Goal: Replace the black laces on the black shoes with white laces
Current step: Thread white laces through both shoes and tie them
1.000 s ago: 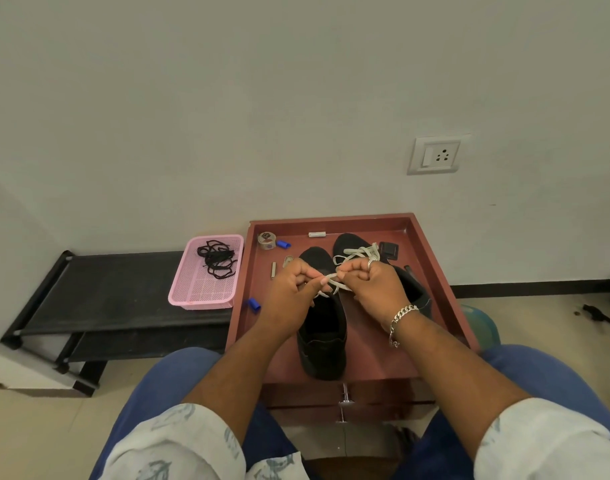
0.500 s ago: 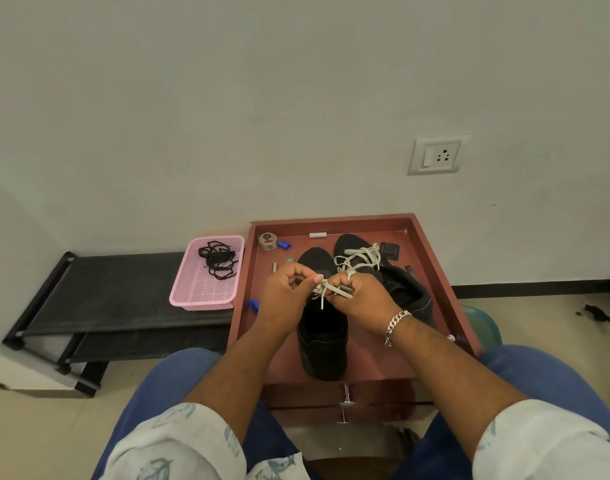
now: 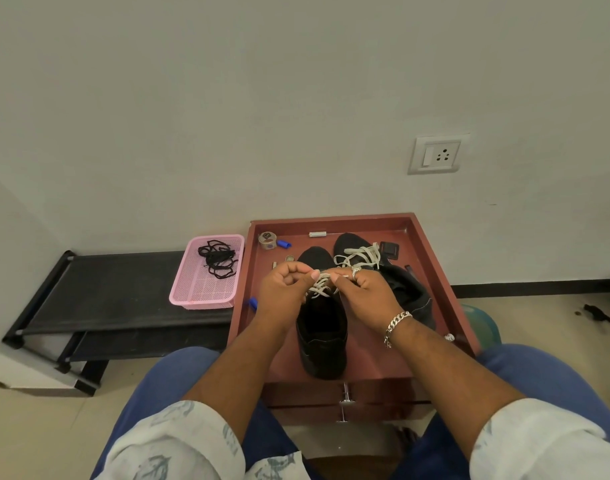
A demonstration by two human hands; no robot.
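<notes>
Old laces: the tangle of thin black cord laces [image 3: 217, 259] lies in the pink plastic mesh basket [image 3: 206, 289], at about 10 o'clock from my hands, so I judge the removal done.
Far shoe: the black fabric shoe on its side [image 3: 397, 285], at 2 o'clock, already carries flat white laces [image 3: 360, 256] crossed over its front; I judge it finished.
Near shoe: the upright black fabric shoe [image 3: 322, 337] sits at 12 o'clock on the reddish-brown wooden tray-top [image 3: 431, 271], its white lace [image 3: 320, 287] threaded only across the few rows I can see.
Left hand: my left hand [image 3: 285, 289] has curled fingers pinching one lace end.
Right hand: my right hand [image 3: 364, 292] pinches the other end, close beside the left.
Left to do: probably the upper eyelets and tying off; my fingers hide how many remain.
</notes>
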